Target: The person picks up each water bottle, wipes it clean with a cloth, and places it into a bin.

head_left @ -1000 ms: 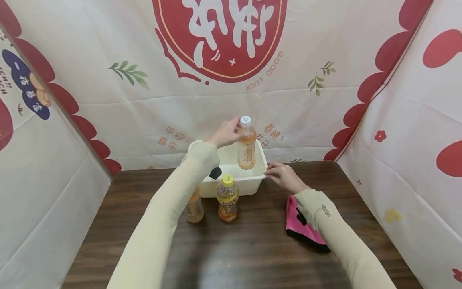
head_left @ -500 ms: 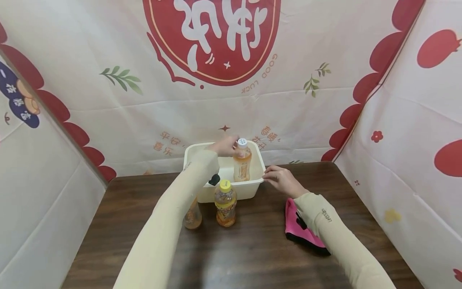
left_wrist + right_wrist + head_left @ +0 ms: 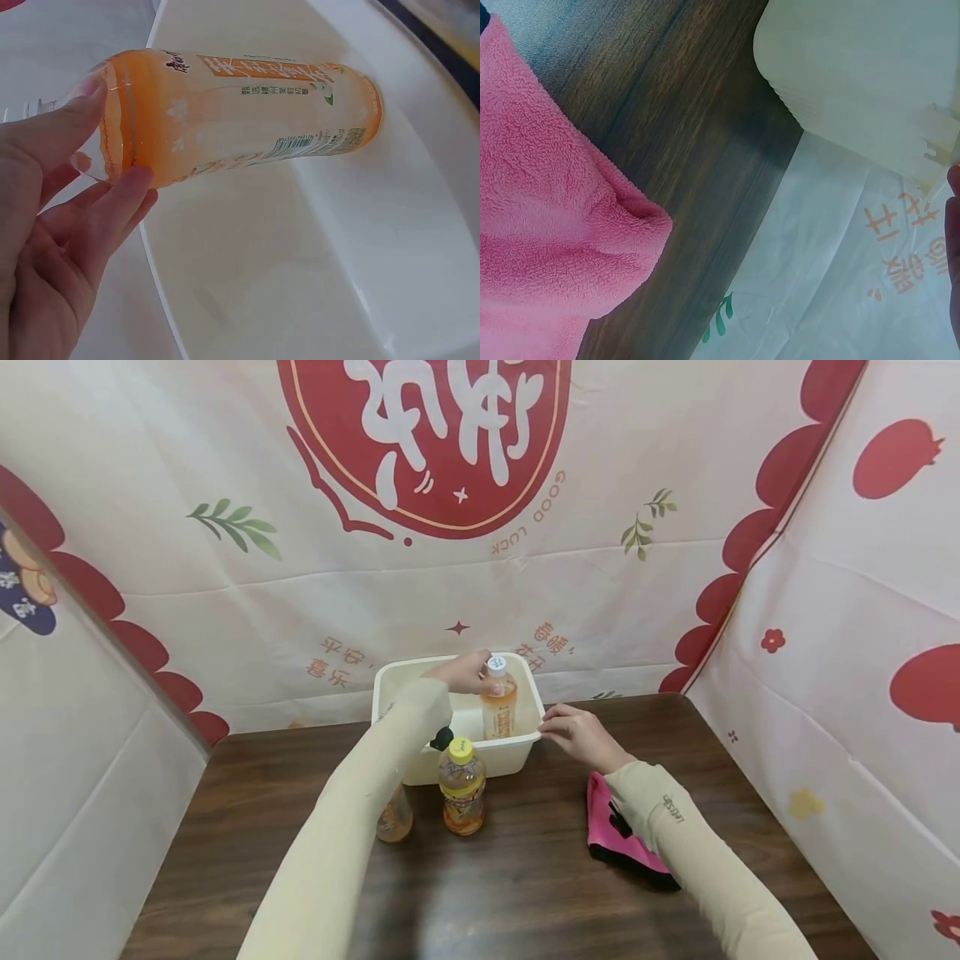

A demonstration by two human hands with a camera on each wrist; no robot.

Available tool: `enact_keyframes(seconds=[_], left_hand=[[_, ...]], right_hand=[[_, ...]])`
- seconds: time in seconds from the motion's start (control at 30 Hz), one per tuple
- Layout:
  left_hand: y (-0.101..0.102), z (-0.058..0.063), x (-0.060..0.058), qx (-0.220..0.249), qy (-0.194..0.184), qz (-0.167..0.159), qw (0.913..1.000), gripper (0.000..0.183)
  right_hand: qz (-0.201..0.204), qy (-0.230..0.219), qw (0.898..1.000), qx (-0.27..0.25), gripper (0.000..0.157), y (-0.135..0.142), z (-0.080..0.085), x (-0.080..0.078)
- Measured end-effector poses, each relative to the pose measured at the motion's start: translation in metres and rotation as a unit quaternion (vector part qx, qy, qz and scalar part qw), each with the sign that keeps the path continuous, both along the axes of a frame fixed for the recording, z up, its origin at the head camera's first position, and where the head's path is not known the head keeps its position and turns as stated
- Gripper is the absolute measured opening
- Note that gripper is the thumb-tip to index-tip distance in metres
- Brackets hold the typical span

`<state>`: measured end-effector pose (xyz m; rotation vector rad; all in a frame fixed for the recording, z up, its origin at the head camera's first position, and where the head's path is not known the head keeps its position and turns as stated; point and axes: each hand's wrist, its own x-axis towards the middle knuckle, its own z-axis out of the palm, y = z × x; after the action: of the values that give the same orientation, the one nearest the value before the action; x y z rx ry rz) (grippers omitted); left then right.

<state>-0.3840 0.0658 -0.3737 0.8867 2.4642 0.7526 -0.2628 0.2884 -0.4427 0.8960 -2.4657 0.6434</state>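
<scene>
The white-cap bottle [image 3: 499, 710] is upright in the bin [image 3: 513, 761], its upper part gripped by your left hand [image 3: 462, 673], fingers curled. That arm [image 3: 352, 802] reaches over the bin's rim [image 3: 510, 742], with room inside below the hand. Your right hand [image 3: 581, 733] pinches the near right corner. The yellow-cap bottle [image 3: 462, 795] and another bottle [image 3: 396, 821] stand nearer you than your left hand, the cloth [image 3: 611, 837] nearer than your right.

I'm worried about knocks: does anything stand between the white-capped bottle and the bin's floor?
Nothing visible does. The left hand holds the white-capped bottle inside the white bin, bare floor showing beside it; whether its base touches is unclear. The yellow-capped bottle stands outside, in front.
</scene>
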Motion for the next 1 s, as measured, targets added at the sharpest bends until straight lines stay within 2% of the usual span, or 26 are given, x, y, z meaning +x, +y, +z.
enact_keyframes(seconds=[0.23,0.43,0.57,0.67,0.8,0.9,1.0], left_hand=[[-0.002,-0.001,0.01,0.001,-0.005,0.004,1.0,0.063],[-0.006,-0.004,0.011,0.014,-0.023,0.007,0.9996,0.065],[-0.013,0.003,0.011,-0.008,0.001,0.008,0.9999,0.065],[-0.022,0.019,0.011,-0.015,0.037,0.009,0.9992,0.064],[-0.036,0.05,0.018,-0.006,0.089,0.031,0.9956,0.061],[-0.044,0.078,0.034,0.002,0.141,0.051,0.9887,0.06],[-0.054,0.104,0.06,0.019,0.2,0.062,0.9777,0.062]], right_hand=[[0.008,0.0,1.0,-0.007,0.014,-0.006,0.0,0.003],[0.012,-0.001,1.0,-0.011,0.013,-0.011,-0.003,0.004],[0.013,-0.001,1.0,-0.011,0.014,-0.013,-0.004,0.005],[0.009,-0.009,1.0,-0.01,0.013,-0.013,-0.004,0.005],[0.004,-0.018,1.0,-0.004,0.013,-0.009,-0.002,0.004],[-0.001,-0.02,1.0,-0.001,0.014,-0.005,0.0,0.002],[-0.009,-0.019,1.0,0.002,0.013,0.0,0.003,0.001]])
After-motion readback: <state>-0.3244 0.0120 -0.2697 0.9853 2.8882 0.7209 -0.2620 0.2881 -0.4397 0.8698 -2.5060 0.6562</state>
